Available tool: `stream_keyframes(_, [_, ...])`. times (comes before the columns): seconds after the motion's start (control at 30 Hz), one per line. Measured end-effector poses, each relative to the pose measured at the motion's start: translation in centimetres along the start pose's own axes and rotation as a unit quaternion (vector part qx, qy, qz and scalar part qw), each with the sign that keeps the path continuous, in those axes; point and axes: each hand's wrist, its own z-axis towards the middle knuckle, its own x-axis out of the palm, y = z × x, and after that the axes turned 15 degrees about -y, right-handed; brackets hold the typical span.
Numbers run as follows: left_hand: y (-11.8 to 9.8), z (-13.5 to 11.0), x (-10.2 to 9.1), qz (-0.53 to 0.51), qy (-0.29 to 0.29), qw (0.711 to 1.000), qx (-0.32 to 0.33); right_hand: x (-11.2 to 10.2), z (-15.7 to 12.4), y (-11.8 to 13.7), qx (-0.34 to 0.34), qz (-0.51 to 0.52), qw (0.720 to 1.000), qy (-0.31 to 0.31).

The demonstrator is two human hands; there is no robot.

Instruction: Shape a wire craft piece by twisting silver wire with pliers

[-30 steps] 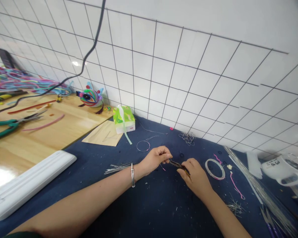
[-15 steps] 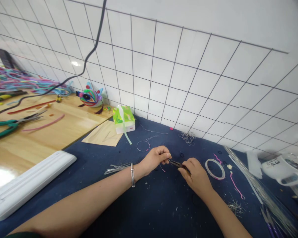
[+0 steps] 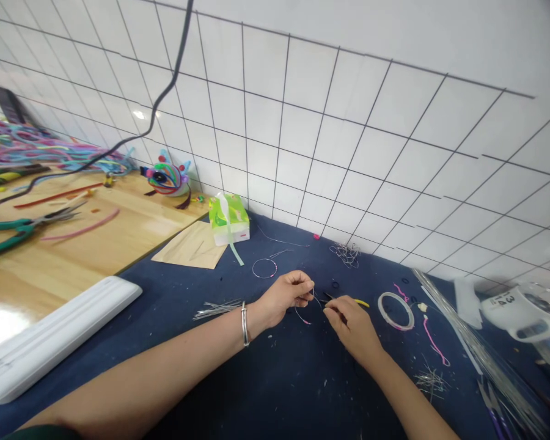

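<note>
My left hand (image 3: 288, 296) is pinched shut on a thin curved wire (image 3: 304, 316) with a pink end, held just above the dark blue cloth (image 3: 266, 379). A silver bangle (image 3: 244, 322) sits on that wrist. My right hand (image 3: 351, 322) is closed, its fingertips pinching the other end of the same wire. Just beyond its fingers lie small pliers with a yellow handle (image 3: 358, 302) on the cloth, and I cannot tell whether the hand touches them.
A roll of tape (image 3: 396, 310), pink wire bits (image 3: 434, 345), a bundle of straight wires (image 3: 476, 354), a white mug (image 3: 513, 311), a wire ring (image 3: 264, 268), a green tissue pack (image 3: 229, 220), a white strip (image 3: 50, 339) and green pliers (image 3: 13, 229) lie around.
The pliers left my right hand and now lie just past it. Both hands drew slightly apart, and the curved wire now shows between them.
</note>
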Motion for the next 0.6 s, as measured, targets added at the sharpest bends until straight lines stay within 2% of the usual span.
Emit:
stream_keyframes(0.1, [0.1,-0.51,0.39,0.01,0.01,1.0,0.013,0.39,-0.32,0.95,0.023,0.05,0.998,0.02])
stream_keyframes(0.27, [-0.12,-0.93,0.91,0.058,0.005,0.996,0.071,0.73,-0.49,1.18,0.025,0.07,0.997,0.007])
stream_keyframes(0.47, [-0.59,-1.09,0.93,0.156,0.017,0.974,0.165,0.81,-0.57,0.81,0.048,0.091,0.995,0.003])
stream_keyframes(0.6, [-0.84,-1.15,0.94,0.182,0.008,0.965,0.188,0.8,-0.67,0.8,0.054,0.098,0.994,0.004])
